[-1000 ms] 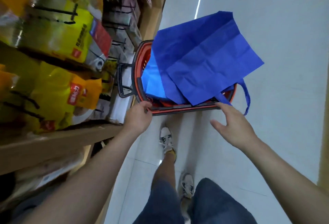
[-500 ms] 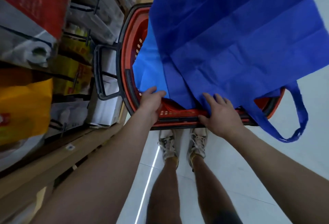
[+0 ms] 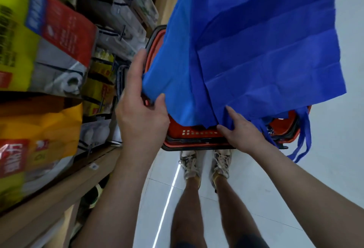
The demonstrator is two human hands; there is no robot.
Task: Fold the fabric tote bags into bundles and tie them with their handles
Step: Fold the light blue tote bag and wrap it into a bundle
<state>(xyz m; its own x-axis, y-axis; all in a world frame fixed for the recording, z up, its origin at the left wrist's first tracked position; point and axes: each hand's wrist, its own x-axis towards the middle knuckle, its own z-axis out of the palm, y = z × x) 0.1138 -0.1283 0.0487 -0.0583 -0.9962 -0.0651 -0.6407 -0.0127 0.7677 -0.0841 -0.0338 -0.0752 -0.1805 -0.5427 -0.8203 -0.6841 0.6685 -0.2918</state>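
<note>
Blue fabric tote bags (image 3: 266,51) lie spread over a red shopping basket (image 3: 197,133), a lighter blue one under a darker one. My left hand (image 3: 141,106) grips the near left corner of the lighter bag, thumb on top and fingers behind the edge. My right hand (image 3: 242,131) holds the near edge of the darker bag, fingers under the fabric. A bag handle loop (image 3: 304,141) hangs over the basket's right side.
Wooden shelves (image 3: 59,188) stacked with packaged goods (image 3: 39,51) run close along the left. The basket's black handle (image 3: 121,82) points toward the shelves. White tiled floor (image 3: 325,169) lies to the right, and my legs and shoes (image 3: 204,165) stand below the basket.
My left hand rose from the basket's rim and took hold of the lighter bag's corner. My right hand shifted right along the darker bag's edge. The view came closer.
</note>
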